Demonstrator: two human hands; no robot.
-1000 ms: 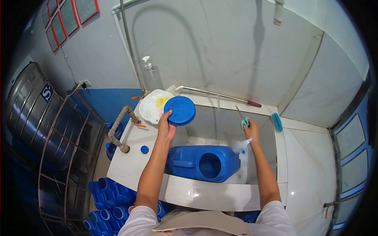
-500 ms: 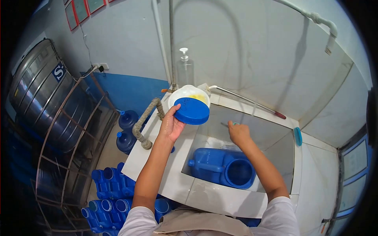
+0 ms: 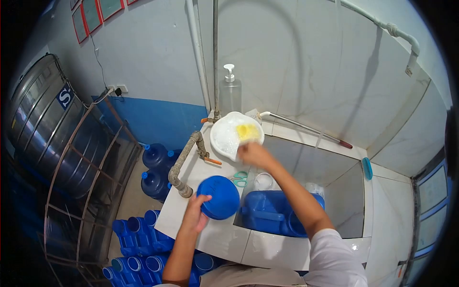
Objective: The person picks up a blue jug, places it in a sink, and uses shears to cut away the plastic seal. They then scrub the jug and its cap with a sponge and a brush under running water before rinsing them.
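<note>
Lid in left hand; right hand at white bowl.

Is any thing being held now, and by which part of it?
The left hand holds the blue lid by its left edge, thumb on top. Whether the blurred right hand grips anything cannot be told.

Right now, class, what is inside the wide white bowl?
White suds and a rectangular yellow sponge are visible in the bowl. The suds hide anything beneath them; the blurred right hand covers part of the near edge.
</note>
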